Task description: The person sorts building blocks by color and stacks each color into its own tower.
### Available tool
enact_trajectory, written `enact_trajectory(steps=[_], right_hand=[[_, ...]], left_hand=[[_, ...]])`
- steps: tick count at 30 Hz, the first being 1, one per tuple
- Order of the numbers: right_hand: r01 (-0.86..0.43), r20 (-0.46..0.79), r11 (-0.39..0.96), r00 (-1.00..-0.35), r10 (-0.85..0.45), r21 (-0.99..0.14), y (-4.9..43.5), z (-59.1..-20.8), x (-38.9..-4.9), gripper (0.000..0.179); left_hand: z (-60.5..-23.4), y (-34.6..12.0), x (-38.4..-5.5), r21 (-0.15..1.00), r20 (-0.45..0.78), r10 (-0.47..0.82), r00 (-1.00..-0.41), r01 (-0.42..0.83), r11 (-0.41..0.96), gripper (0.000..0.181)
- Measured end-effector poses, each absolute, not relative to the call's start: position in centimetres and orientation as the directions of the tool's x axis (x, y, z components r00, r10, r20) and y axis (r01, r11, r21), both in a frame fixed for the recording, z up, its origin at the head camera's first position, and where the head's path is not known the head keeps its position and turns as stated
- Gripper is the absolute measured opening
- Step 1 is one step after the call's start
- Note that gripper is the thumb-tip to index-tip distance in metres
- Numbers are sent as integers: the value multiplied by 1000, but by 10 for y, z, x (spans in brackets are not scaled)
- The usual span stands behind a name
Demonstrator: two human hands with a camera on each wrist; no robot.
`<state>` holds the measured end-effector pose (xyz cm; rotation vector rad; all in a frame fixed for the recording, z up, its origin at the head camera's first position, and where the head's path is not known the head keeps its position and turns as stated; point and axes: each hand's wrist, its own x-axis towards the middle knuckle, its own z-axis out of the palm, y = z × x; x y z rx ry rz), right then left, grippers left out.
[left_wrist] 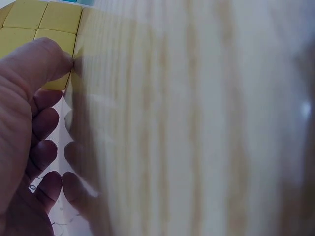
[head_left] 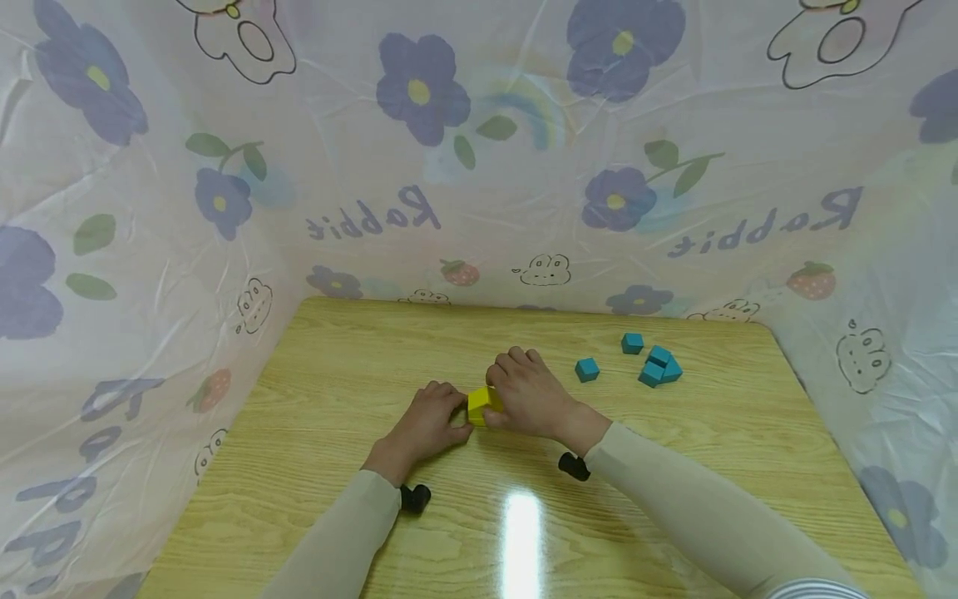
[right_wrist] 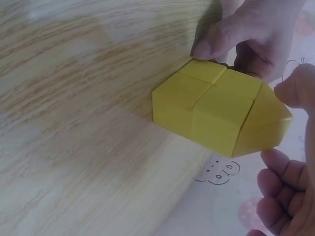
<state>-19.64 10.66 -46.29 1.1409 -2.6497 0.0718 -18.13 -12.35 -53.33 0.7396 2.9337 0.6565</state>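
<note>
Near the middle of the table, several yellow cubes point(head_left: 479, 404) stand fitted together in a two-by-two block. The right wrist view shows a yellow triangular block point(right_wrist: 262, 121) against one end of them. My left hand point(head_left: 428, 421) pinches the lower cubes, its thumb point(left_wrist: 42, 61) on one face and its fingers on the far side. From the right, my right hand point(head_left: 530, 396) holds the triangular block between thumb and index finger, the other fingers curled. In the head view this hand covers part of the yellow stack.
Several blue blocks point(head_left: 653, 373) lie at the back right of the wooden table point(head_left: 359, 349), one blue cube point(head_left: 587, 369) apart from the group nearer my right hand. A patterned cloth point(head_left: 509, 191) hangs behind the table and along both sides.
</note>
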Motion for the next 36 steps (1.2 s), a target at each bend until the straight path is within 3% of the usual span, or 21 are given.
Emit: enact_trajectory(steps=[10, 17, 28, 36], right_hand=[[-699, 302, 715, -682, -667, 2, 116, -459, -191, 53], [-664, 334, 746, -714, -615, -45, 127, -456, -188, 48], [-625, 415, 773, -736, -535, -110, 157, -462, -179, 46], [-580, 469, 808, -745, -475, -104, 186, -476, -174, 47]], left_hand=[[-527, -127, -174, 485, 23, 403, -915, 363, 796, 51], [-513, -128, -165, 548, 30, 334, -942, 295, 783, 61], [-488, -111, -153, 545, 234, 253, -939, 342, 766, 64], [-462, -69, -140, 443, 450, 284, -847, 488, 752, 53]])
